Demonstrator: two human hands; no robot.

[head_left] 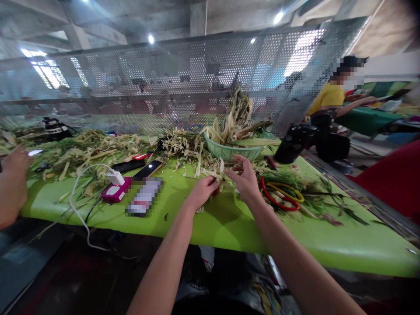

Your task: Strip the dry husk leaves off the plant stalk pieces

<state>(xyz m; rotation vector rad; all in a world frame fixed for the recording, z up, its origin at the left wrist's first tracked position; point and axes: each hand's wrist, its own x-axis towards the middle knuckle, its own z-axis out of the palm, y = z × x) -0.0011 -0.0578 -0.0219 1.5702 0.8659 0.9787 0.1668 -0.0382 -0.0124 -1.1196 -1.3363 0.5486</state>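
My left hand (202,191) is closed in a pinch on a pale, dry plant strip (221,168) above the green table. Close by on the right, my right hand (245,178) has its fingers apart, with the thumb and index beside the strip. Beyond both hands stands a light green plastic basket (226,152) heaped with long dried leaves (241,111). Loose pale scraps (203,166) lie between the basket and my fingers.
A magenta power adapter (114,192) with a white cable and two phones (144,199) lie left. Red and yellow cords (282,203) rest on green stems at right. A perforated metal screen (183,78) stands behind. Another person's hand (16,162) is at far left; someone in yellow (330,96) is at right.
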